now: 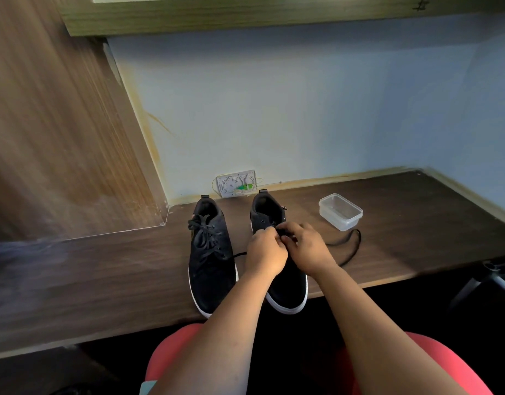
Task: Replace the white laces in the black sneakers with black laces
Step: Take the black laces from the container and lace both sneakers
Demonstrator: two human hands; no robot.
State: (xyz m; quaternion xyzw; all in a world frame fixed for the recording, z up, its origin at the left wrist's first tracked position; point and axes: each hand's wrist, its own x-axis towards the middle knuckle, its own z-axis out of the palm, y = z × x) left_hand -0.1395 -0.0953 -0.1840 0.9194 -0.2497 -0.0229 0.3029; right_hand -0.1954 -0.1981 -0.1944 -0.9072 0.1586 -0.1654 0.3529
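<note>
Two black sneakers on the dark wood surface (103, 269), toes toward the person; the left sneaker (210, 252), just left of the hands, already carries a tied black lace; no white laces in view. The right sneaker (277, 252) sits directly under the hands; both hands meet over its upper eyelets. Left hand (264, 253) closed, fingers pinched on the black lace (349, 246); right hand (307, 249) also closed, pinching lace at the same spot; exact eyelet hidden by the fingers. One loose end of the lace trails off to the right of the right hand, curving on the surface and passing just beside a clear plastic container (340, 212), which sits beyond and right of the hands; a shorter bit of lace pokes out to the left of the left hand, between the shoes.

Judged step: threading or tightening near the top of the second shoe; task looks mostly done.

Risks: the trailing end could snag on or drag the light container if pulled hard; a sharp tug could also slide the shoe, whose toe overhangs the near edge of the surface, off toward the lap; uneven pulls would leave lopsided ends; a skipped eyelet is easy here since the fingers block the view; lace tip may fray or slip out of the pinch.
</note>
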